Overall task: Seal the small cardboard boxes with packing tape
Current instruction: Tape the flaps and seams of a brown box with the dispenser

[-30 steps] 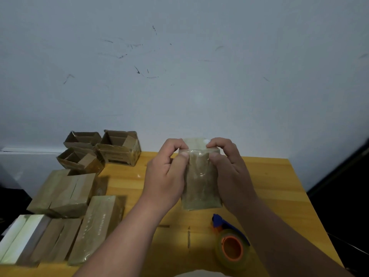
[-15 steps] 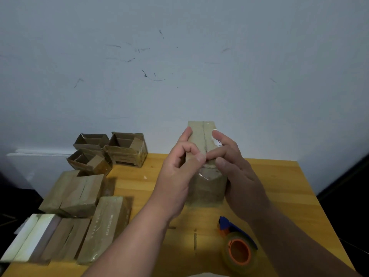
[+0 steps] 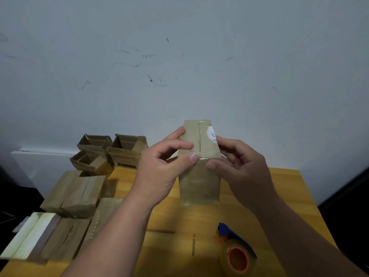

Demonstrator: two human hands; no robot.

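I hold a small cardboard box up above the wooden table, its closed top flaps and centre seam facing me, a white label at the right. Clear tape shines on its front face. My left hand grips the box's left side, thumb on the front top edge. My right hand grips the right side, thumb pressing the same edge. A roll of packing tape with an orange core and a blue dispenser lies on the table at the lower right.
Three open, empty cardboard boxes stand at the table's back left. Several closed boxes lie in rows along the left side, down to the front left corner. A pale wall rises right behind the table.
The box has tipped up so its top flaps and seam face me. My fingers have shifted from the upper edge to the sides, thumbs now on the front top edge.
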